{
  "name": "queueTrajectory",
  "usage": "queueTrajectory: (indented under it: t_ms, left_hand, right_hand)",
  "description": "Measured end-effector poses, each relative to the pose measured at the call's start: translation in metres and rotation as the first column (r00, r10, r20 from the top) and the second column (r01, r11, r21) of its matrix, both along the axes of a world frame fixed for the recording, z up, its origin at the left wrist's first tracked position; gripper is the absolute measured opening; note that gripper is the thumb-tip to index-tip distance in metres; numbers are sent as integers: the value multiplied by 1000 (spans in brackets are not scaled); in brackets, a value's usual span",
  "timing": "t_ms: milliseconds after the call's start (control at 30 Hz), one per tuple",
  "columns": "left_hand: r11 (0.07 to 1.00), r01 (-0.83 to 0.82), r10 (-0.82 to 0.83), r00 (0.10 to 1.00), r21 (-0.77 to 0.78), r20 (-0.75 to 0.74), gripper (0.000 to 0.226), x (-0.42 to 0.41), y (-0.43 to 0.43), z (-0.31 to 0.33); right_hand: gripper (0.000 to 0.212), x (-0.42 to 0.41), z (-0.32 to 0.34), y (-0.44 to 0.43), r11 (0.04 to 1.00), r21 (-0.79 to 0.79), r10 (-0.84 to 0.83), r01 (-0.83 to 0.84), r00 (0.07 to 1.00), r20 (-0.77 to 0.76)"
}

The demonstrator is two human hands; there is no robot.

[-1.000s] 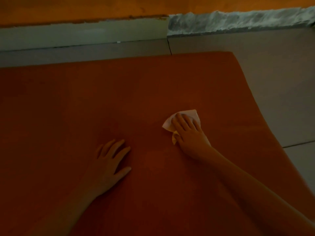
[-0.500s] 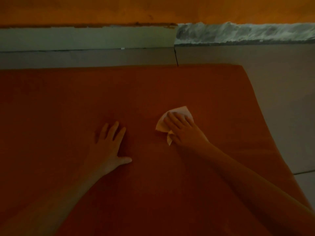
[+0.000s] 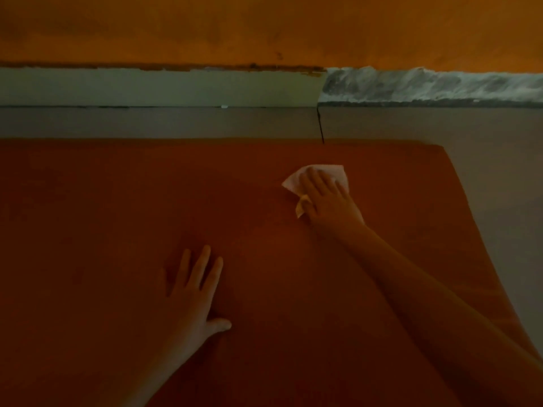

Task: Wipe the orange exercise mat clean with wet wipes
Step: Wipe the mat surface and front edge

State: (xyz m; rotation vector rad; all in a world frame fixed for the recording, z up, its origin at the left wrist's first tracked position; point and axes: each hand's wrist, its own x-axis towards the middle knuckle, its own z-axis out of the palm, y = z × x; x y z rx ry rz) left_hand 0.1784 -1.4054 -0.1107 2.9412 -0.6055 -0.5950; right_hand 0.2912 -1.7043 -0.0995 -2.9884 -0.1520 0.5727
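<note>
The orange exercise mat (image 3: 117, 230) covers most of the floor in view, its far edge and right edge visible. A white wet wipe (image 3: 332, 173) lies on the mat near its far right corner. My right hand (image 3: 329, 201) presses flat on the wipe with straight fingers; part of the wipe sticks out beyond the fingertips and by the thumb. Lower and to the left, my left hand (image 3: 197, 292) rests flat on the bare mat, fingers spread.
Grey floor tiles (image 3: 493, 177) run beyond the mat's far and right edges. A pale skirting (image 3: 147, 86) and an orange wall (image 3: 264, 27) stand close behind the mat. The light is dim.
My right hand has pushed the wipe away from me toward the mat's far edge. My left hand has stayed flat on the mat.
</note>
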Motion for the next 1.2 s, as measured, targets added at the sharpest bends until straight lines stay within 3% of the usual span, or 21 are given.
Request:
queueTrajectory:
  t_ms: [133,267,367,433,533,600,667,767,833,900,1000,1133,1200]
  left_hand:
    - [999,12,-13,999,41,31,136,1,-2,-1]
    - [998,6,-10,998,63,58,135,1,-4,0]
    - [997,0,-3,999,71,41,136,1,-6,1]
    - [997,-4,1,999,82,33,133,1,-5,2]
    - [996,-10,8,1000,83,25,130,2,-7,5]
    - [997,-10,8,1000,78,20,129,2,-7,7]
    - [997,-20,20,1000,75,4,128,3,-7,8]
    - [994,-53,57,997,91,-45,125,6,-12,12]
    - [994,-90,95,992,66,-82,119,6,-14,16]
    - [991,-100,110,986,89,-121,114,8,-15,20]
    - [988,-82,103,979,127,-174,112,10,-16,25]
    - [980,-35,77,974,196,-212,110,13,-16,33]
    - [980,-26,70,974,198,-217,110,11,-16,37]
  right_hand:
    - [62,41,8,31,978,27,-207,207,978,-13]
    - [61,52,3,71,995,87,35,-40,998,61]
    - [61,59,-8,35,991,35,126,-129,989,82]
    - [61,60,-12,-7,998,-55,32,-27,994,100]
    - [55,45,1,-53,953,24,-301,301,954,12]
    - [54,29,13,-50,930,30,-367,366,930,0]
    - [59,10,17,-27,956,-12,-294,295,955,24]
    - [67,-37,3,11,999,-31,-20,21,1000,19]
    - [65,-78,-5,18,981,-7,194,-194,981,22]
    - [64,-106,-8,0,967,-10,256,-256,966,-24]
    - [70,-124,-3,-43,987,-51,152,-152,988,1]
    - [64,-129,-3,-28,973,-4,-230,230,973,7]
    - [59,-139,2,4,972,59,-227,227,974,1]
